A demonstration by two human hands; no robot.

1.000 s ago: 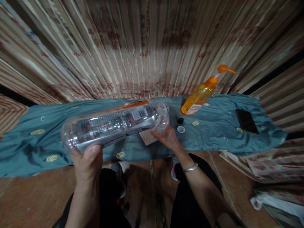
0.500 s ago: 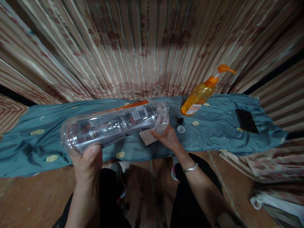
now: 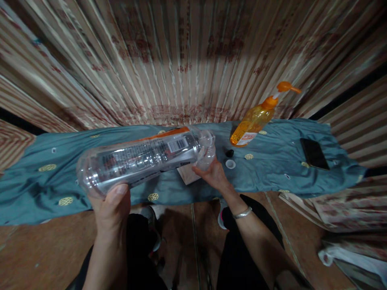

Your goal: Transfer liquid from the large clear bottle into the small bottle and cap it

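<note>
A large clear plastic bottle (image 3: 145,157) with a silver-and-orange label lies tilted in the air, its neck toward the right. My left hand (image 3: 111,207) is closed around its lower end, thumb on top. At the bottle's mouth, my right hand (image 3: 214,175) grips a small clear plastic bottle (image 3: 207,159). The two necks meet or overlap; I cannot tell whether liquid passes between them. Beneath them, a pale flat-sided block or box (image 3: 188,175) is partly hidden. A small black cap (image 3: 230,153) and a white round cap (image 3: 230,164) rest just right of my right hand.
Blue-green patterned cloth (image 3: 272,177) covers the narrow table. An orange pump bottle (image 3: 252,125) stands behind the caps, and a dark phone (image 3: 314,154) lies farther right. Pleated curtains (image 3: 181,60) hang behind and at both sides. Below is a brown tiled floor (image 3: 45,257).
</note>
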